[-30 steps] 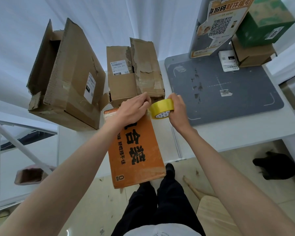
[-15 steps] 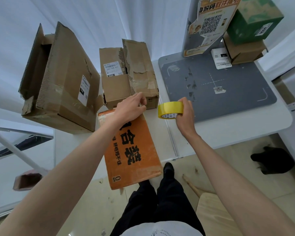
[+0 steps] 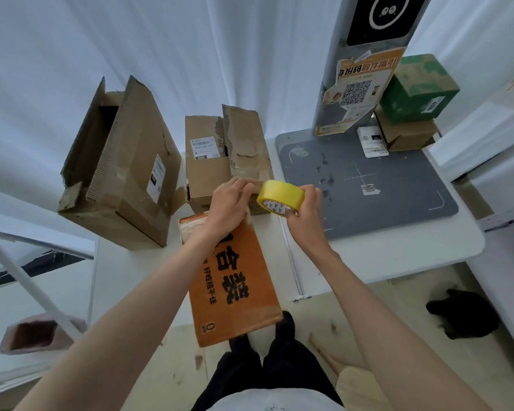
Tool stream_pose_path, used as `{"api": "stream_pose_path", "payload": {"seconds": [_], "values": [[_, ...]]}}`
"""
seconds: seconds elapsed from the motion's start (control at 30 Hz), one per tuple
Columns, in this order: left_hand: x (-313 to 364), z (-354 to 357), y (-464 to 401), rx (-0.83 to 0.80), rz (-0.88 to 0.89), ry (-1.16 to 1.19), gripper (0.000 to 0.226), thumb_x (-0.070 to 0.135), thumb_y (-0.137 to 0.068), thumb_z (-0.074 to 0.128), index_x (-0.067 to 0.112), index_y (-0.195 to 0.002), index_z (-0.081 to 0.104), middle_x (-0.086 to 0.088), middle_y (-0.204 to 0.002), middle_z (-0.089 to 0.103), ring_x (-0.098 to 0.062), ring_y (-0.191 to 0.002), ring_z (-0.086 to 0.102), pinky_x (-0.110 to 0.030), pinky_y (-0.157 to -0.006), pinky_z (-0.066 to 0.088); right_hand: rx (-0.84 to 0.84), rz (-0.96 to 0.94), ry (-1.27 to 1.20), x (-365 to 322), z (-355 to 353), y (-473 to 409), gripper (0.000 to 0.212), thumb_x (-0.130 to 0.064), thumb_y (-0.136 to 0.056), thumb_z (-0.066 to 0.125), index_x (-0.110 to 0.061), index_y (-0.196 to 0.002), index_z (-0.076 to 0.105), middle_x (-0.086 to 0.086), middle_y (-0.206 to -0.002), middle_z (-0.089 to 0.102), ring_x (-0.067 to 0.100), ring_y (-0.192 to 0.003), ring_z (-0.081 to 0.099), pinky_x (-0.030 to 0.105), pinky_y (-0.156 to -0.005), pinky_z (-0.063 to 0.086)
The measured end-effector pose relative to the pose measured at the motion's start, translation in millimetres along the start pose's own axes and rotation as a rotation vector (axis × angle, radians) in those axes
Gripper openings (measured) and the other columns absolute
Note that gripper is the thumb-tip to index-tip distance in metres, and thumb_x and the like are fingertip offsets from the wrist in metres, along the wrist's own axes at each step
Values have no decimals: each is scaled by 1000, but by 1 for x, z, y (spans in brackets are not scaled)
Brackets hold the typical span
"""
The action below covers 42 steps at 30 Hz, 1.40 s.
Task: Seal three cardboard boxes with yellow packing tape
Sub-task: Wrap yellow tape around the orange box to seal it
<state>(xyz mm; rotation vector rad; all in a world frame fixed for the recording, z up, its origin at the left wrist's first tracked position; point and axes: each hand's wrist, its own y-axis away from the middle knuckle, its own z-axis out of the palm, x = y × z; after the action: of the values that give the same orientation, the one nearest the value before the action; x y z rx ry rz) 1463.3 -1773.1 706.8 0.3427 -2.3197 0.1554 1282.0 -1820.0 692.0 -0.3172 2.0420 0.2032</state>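
Note:
My right hand (image 3: 304, 216) grips a roll of yellow packing tape (image 3: 279, 197) above the white table (image 3: 383, 256). My left hand (image 3: 230, 203) reaches to the roll's left side with curled fingers touching its edge; whether they pinch the tape end is hidden. Under my left hand lies an orange box (image 3: 232, 280) with black characters, jutting over the table's front edge. Behind it stands a brown box (image 3: 220, 155) with torn flaps and a white label. A larger brown box (image 3: 122, 170) with open flaps sits at the left.
A grey scanning mat (image 3: 383, 179) with a labelled post (image 3: 356, 93) covers the table's right part. A green box (image 3: 419, 87) sits stacked on a small brown box (image 3: 407, 134) at the back right. A black object (image 3: 463, 315) lies on the floor.
My left hand rose from the orange box up to the roll, and my right hand brought the roll closer to it. The camera tilted upward.

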Motion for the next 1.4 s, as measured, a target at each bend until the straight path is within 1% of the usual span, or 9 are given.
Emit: {"api": "stream_pose_path", "payload": {"seconds": [0.17,0.27,0.57,0.7,0.87,1.0,1.13,1.27,1.4], "values": [[30,-18,10,63,-131,240,30,40,-94,69,16,-111,77,2,-101,64,-7,-88,64,-20,-81,53,-41,-13,21,-22,3,3,40,0,-89,61,-19,-109,33,1,-112,32,21,-104,48,52,-84,53],[44,-28,12,181,-164,287,19,28,-84,82,15,-98,82,4,-90,71,-6,-77,68,-14,-71,54,-47,-37,23,-35,4,6,41,-2,-88,62,-19,-110,32,0,-113,30,21,-107,45,48,-88,52],[58,-49,3,224,-227,254,1,12,-87,77,12,-88,78,7,-79,71,1,-73,62,-6,-62,45,-242,-12,-28,-56,-13,7,27,-35,-99,62,-17,-117,51,2,-114,46,13,-99,51,31,-85,49],[68,-45,3,179,-22,67,15,7,-89,73,19,-81,69,8,-82,65,1,-77,58,-12,-71,45,-375,65,-172,-54,-18,8,29,-26,-99,64,-16,-126,61,3,-111,65,18,-102,62,36,-89,54],[82,-42,12,52,217,21,16,5,-93,68,17,-83,63,7,-88,62,-4,-81,60,-13,-73,46,-249,99,-193,-41,-27,-1,18,-27,-99,65,-19,-115,63,1,-101,67,21,-97,65,38,-86,55],[86,-47,11,34,167,140,8,9,-99,61,12,-91,59,1,-96,63,-10,-75,69,-24,-69,55,-260,47,-224,-37,-31,0,17,-27,-98,66,-16,-111,64,1,-97,68,16,-90,64,29,-80,54],[86,-55,-3,46,15,138,7,20,-102,58,14,-98,57,1,-97,61,-13,-71,72,-26,-63,46,-245,-30,-270,-41,-23,7,19,-30,-98,66,-16,-111,62,-2,-97,66,8,-89,62,21,-75,50],[81,-54,-13,61,-139,132,7,21,-98,64,17,-94,61,-6,-94,63,-18,-74,72,-32,-70,53,-193,-106,-244,-46,-19,5,18,-26,-97,68,-16,-110,62,-9,-92,65,-5,-78,59,13,-69,48],[80,-43,-22,97,-170,131,11,20,-93,70,22,-85,63,-8,-93,65,-23,-78,72,-40,-72,58,-132,-133,-213,-40,-18,3,21,-26,-96,69,-12,-110,63,-6,-90,65,0,-76,59,12,-67,45]]}}
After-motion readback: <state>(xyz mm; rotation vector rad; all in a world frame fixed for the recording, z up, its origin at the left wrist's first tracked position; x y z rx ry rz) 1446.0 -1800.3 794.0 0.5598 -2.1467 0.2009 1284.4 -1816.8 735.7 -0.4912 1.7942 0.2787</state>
